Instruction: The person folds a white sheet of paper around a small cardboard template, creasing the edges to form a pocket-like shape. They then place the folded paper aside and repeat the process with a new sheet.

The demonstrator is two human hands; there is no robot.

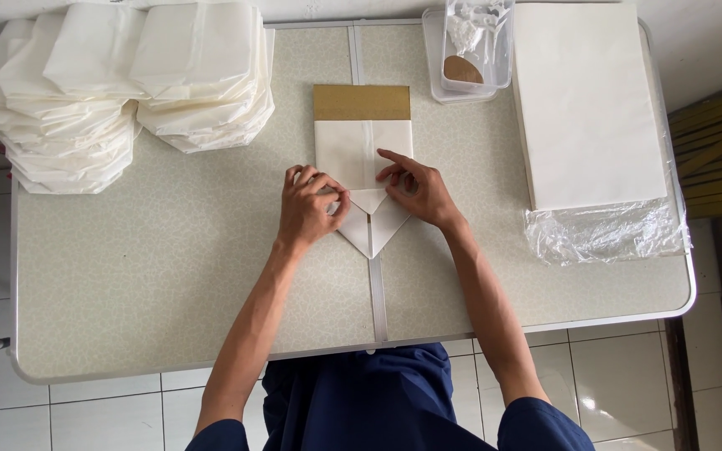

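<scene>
Mid-table, toward the far edge, the white paper (363, 159) lay half folded. The left hand (309, 209) and right hand (418, 188) pressed its pointed flaps, fingers bent, gripping nothing. Creases probably needed firm, even pressure.

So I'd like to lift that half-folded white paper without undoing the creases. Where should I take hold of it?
Probably the pointed lower tip of the folded paper, pinched from the near table edge. Both hands, left hand and right hand, already press the flaps flat above it, and the tip lies free.
</scene>
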